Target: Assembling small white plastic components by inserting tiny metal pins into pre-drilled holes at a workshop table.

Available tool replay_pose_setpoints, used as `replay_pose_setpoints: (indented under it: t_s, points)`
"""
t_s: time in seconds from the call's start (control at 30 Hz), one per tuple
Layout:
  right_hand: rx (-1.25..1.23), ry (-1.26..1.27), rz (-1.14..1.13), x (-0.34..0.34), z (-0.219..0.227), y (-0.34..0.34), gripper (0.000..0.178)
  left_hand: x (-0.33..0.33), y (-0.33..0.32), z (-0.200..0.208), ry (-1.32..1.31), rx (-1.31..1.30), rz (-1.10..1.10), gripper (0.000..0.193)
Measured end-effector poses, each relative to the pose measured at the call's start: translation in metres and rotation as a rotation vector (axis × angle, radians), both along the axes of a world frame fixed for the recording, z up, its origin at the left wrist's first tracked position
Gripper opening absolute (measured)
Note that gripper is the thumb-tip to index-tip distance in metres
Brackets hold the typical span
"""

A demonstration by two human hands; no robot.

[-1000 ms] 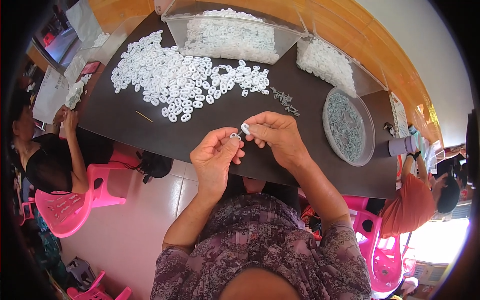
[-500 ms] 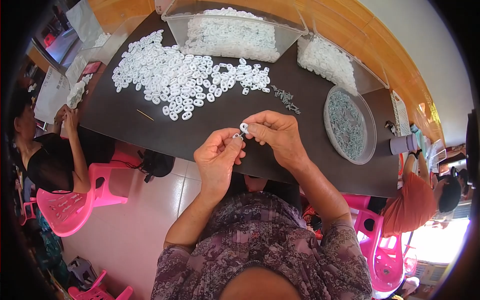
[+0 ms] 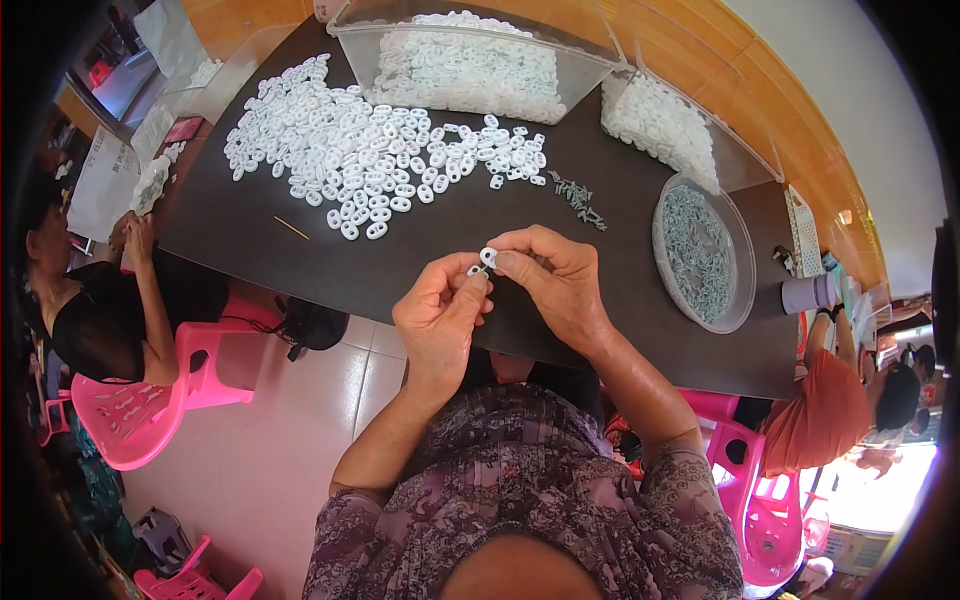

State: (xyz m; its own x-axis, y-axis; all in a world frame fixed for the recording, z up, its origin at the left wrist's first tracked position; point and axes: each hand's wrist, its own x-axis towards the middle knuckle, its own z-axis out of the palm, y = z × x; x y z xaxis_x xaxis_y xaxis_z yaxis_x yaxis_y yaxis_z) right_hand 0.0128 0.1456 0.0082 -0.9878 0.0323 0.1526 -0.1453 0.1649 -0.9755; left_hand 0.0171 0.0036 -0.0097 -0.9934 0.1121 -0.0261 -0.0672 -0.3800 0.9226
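Observation:
Above the table's near edge, my two hands meet fingertip to fingertip. My left hand [image 3: 440, 315] pinches a small white plastic piece [image 3: 475, 271], mostly covered by the thumb. Between thumb and forefinger of my right hand [image 3: 560, 285] is another white oval piece with holes [image 3: 488, 255], close against the first. Something small and dark shows between the two; I cannot make out its kind. Beyond my hands lies a wide heap of white two-holed oval pieces [image 3: 350, 160]. A little pile of grey screw-like parts [image 3: 577, 200] sits right of that heap.
Two clear bins, a large one [image 3: 350, 55] and a smaller one [image 3: 745, 160], hold white pieces along the back. A round clear tub [image 3: 745, 295] of grey parts stands right. A thin yellowish stick [image 3: 291, 228] lies left. People sit left [image 3: 95, 320] and right [image 3: 820, 410].
Both hands keep their pinch and hold almost the same place. The whole view has shifted very slightly; nothing has been picked up or let go.

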Motion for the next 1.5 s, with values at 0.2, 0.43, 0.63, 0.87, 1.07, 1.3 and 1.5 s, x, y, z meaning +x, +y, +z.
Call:
replay_pose_setpoints:
  t_s: [0.2, 0.43, 0.63, 0.87, 1.07, 1.3, 1.5]
  points:
    - [0.149, 0.079, 0.025, 0.001, 0.001, 0.000, 0.012, 0.000, 0.003, -0.005, 0.095, -0.002, 0.019, 0.025]
    - [0.281, 0.152, 0.017, 0.003, 0.002, -0.001, 0.013, 0.000, 0.005, -0.008, 0.078, 0.038, 0.005, 0.025]
    - [0.370, 0.178, -0.027, 0.008, 0.002, -0.001, 0.013, 0.001, 0.006, -0.008, 0.088, 0.054, -0.009, 0.025]
    - [0.380, 0.242, -0.011, 0.013, 0.002, 0.001, 0.020, 0.000, 0.010, -0.009, 0.097, 0.133, 0.001, 0.024]
    - [0.348, 0.228, 0.020, 0.016, 0.002, 0.001, 0.031, -0.001, 0.008, -0.002, 0.024, 0.196, -0.002, 0.021]
    - [0.408, 0.386, -0.080, 0.016, -0.002, -0.006, 0.032, 0.003, 0.012, 0.005, -0.071, 0.274, 0.031, 0.020]
    - [0.356, 0.398, -0.113, 0.019, -0.005, -0.006, 0.029, 0.003, 0.008, -0.010, 0.075, 0.169, -0.006, 0.023]
